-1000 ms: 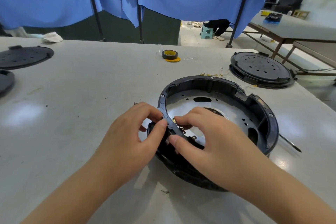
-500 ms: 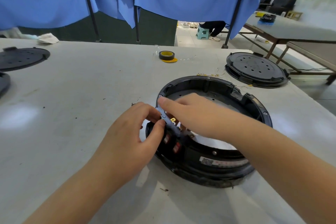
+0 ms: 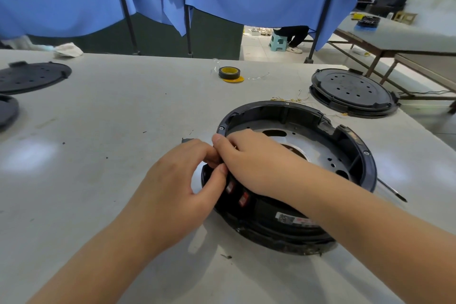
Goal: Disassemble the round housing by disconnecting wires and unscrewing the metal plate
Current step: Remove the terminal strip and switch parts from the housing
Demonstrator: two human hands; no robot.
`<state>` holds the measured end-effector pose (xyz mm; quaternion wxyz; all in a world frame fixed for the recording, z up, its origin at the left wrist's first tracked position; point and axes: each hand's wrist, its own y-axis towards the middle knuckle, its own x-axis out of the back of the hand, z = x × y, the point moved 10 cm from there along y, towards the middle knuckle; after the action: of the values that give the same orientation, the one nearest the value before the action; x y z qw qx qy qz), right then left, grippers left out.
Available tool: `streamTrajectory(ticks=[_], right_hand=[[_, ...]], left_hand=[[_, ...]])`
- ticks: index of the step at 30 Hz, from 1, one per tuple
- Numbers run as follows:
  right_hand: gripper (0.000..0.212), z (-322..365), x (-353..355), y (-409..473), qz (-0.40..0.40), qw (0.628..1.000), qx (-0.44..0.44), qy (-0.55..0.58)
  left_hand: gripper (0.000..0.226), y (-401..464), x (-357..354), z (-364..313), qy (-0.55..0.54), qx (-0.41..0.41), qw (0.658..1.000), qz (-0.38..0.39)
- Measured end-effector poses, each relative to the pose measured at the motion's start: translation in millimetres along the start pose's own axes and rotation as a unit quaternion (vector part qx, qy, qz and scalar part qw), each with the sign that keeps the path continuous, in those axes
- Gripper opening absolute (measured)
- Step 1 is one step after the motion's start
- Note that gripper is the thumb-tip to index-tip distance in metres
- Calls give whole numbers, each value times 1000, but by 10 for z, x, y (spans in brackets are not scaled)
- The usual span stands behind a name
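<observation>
The round black housing (image 3: 355, 140) lies open side up on the white table, with a silver metal plate (image 3: 318, 148) inside it. My left hand (image 3: 177, 185) pinches the housing's near-left rim from outside, thumb against the wall just left of two red switches (image 3: 238, 194). My right hand (image 3: 251, 158) reaches over that same rim section, its fingers curled over the edge where they meet the left fingertips. What they hold between them is hidden. A white label (image 3: 293, 219) shows on the near outer wall.
A screwdriver (image 3: 392, 191) lies right of the housing. A black perforated lid (image 3: 352, 92) sits at back right, loose yellow wires (image 3: 291, 99) beside it. A tape roll (image 3: 228, 73) is at the back centre. More black lids (image 3: 32, 76) lie at far left.
My right hand has slid left along the rim, from inside the housing to over its left edge, meeting my left fingertips. The left hand stayed on the rim. The camera view shifted slightly.
</observation>
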<state>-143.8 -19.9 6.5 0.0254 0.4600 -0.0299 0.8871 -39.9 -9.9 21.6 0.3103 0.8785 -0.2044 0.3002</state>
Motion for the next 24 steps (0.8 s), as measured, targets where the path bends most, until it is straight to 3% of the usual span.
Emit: streamTrajectory(ticks=[17, 19, 22, 24], right_hand=[[65, -27, -47, 36, 24, 998, -16, -55], [58, 1, -51, 37, 35, 998, -3, -60], [31, 3, -9, 30, 25, 999, -15, -16], [27, 8, -4, 30, 29, 999, -16, -8]], left_hand=[[30, -5, 44, -16, 61, -14, 998, 13], [29, -8, 51, -30, 77, -19, 997, 7], [31, -7, 45, -33, 77, -18, 997, 7], [31, -6, 43, -34, 72, -17, 997, 7]])
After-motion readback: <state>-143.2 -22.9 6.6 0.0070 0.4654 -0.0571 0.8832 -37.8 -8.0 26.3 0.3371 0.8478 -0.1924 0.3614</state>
